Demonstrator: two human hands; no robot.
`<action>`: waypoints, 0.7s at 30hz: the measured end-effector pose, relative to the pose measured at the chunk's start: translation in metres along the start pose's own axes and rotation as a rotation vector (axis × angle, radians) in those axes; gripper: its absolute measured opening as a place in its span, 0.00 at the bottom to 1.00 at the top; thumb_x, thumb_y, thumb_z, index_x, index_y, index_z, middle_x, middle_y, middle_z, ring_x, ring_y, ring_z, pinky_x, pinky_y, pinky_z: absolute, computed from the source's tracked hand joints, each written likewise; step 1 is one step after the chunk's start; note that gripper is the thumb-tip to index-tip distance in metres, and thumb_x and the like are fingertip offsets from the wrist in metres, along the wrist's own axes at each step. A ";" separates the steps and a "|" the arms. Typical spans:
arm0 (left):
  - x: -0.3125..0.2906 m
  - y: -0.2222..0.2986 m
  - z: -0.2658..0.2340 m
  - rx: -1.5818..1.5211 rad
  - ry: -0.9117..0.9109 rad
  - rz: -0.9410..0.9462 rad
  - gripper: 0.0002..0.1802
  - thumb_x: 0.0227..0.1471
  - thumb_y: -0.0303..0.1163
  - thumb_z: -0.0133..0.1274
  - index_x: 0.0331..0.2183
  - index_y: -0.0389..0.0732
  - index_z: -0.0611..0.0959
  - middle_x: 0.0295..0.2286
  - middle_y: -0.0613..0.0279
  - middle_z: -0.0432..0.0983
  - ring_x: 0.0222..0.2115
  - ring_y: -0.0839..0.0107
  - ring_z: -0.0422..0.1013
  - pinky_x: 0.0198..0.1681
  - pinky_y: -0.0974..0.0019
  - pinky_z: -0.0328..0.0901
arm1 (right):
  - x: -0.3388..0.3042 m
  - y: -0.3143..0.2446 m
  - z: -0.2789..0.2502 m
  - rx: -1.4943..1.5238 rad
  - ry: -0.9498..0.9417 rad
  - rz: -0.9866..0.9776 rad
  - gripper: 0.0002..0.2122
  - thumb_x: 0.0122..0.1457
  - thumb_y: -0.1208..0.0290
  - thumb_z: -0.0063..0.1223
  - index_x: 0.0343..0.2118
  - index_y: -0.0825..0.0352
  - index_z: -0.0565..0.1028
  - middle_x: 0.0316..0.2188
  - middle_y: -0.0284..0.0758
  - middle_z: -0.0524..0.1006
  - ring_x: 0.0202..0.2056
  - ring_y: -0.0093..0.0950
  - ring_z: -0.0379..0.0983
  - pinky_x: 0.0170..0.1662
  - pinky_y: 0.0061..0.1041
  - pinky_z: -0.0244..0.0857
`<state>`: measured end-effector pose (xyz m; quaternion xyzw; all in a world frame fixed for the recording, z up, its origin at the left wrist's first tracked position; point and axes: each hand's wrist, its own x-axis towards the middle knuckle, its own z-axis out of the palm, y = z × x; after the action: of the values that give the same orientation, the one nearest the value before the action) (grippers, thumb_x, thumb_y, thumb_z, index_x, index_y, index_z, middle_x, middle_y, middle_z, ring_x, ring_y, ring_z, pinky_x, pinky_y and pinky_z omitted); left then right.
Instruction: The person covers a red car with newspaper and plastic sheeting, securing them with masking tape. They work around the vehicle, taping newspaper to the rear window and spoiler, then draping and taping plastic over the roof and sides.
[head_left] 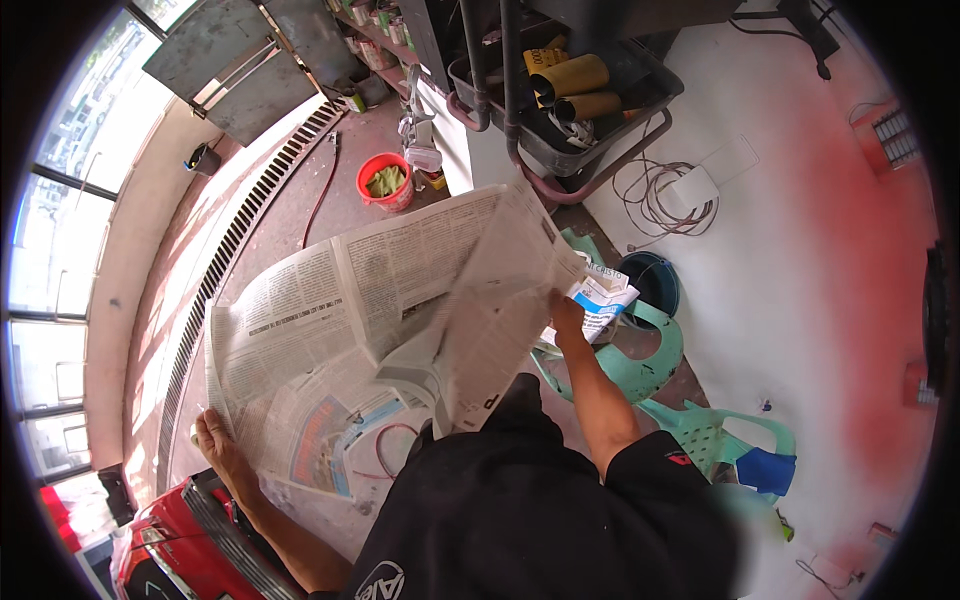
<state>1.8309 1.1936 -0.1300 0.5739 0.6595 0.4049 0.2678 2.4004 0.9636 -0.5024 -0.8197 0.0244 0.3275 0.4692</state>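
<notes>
A large newspaper sheet [300,310] is spread out in front of my body, with its right part folded over or curling across. My left hand [217,442] is closed on its lower left edge, beside the red car. At the opposite edge my right hand [566,312] is closed on the paper, its fingers partly hidden. Right next to that hand, folded newspapers [612,302] lie on a green plastic chair [640,370]. The sheet covers part of the floor behind it.
A black cart tray [640,85] with yellow rolls stands ahead. Left of it is a red bucket [372,188]. A dark bucket [655,285] stands behind the green chair, near a coiled cord [650,205]. A red car [165,545] is close at the lower left.
</notes>
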 end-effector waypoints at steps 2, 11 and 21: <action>0.006 0.010 -0.009 0.067 -0.004 -0.006 0.23 0.77 0.49 0.45 0.45 0.36 0.80 0.38 0.67 0.70 0.41 0.75 0.63 0.49 0.69 0.61 | 0.046 0.067 -0.015 -0.145 0.258 0.021 0.19 0.71 0.54 0.57 0.40 0.70 0.83 0.35 0.42 0.85 0.40 0.38 0.84 0.43 0.37 0.76; 0.013 0.012 -0.045 -0.065 0.067 -0.048 0.23 0.75 0.50 0.48 0.49 0.38 0.80 0.41 0.66 0.74 0.41 0.78 0.68 0.49 0.70 0.66 | 0.055 0.086 -0.091 0.682 0.492 0.358 0.20 0.72 0.65 0.50 0.62 0.71 0.70 0.59 0.50 0.74 0.54 0.50 0.77 0.49 0.48 0.81; 0.007 0.008 -0.066 0.173 0.238 0.183 0.19 0.77 0.44 0.47 0.41 0.37 0.80 0.33 0.70 0.70 0.35 0.78 0.63 0.42 0.71 0.61 | 0.053 0.157 -0.092 0.744 0.305 0.812 0.19 0.75 0.66 0.43 0.61 0.74 0.69 0.61 0.51 0.72 0.53 0.48 0.78 0.51 0.46 0.82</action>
<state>1.7800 1.1859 -0.0872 0.6007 0.6637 0.4344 0.0995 2.4345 0.8179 -0.6179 -0.5624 0.5183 0.3290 0.5539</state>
